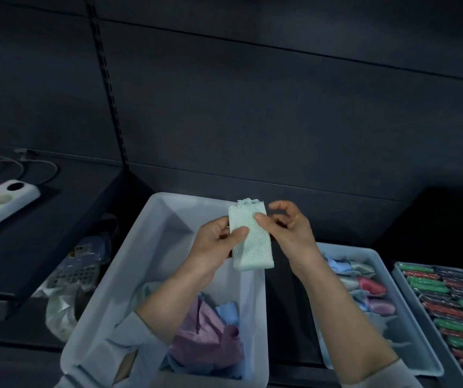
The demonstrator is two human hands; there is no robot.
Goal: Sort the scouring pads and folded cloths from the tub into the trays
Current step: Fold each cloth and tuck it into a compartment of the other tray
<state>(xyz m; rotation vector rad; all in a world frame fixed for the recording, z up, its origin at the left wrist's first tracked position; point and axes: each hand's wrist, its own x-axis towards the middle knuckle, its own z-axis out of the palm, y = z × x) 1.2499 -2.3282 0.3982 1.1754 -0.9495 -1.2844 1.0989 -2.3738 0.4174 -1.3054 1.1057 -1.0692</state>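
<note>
Folded pale-green waffle-textured cloth (251,238) is held up between both hands, above the far half of the translucent white plastic tub (129,264). Its frilled short edge points away from the person and its long body hangs slightly tilted. The left hand (213,247) grips the cloth's left edge, thumb pressed on its front face and fingers curled behind. The right hand (289,231) pinches the right edge near the top with thumb and forefinger, the other fingers loosely curled and apart from the fabric. Below the left forearm, inside the tub, lie crumpled pink checked and light-blue cloths (210,331). Just right of the right forearm sits a grey tray (415,343) holding folded blue, pink and grey cloths. Further right is a second grey tray (398,275), packed with rows of green and red scouring pads (454,309).
</note>
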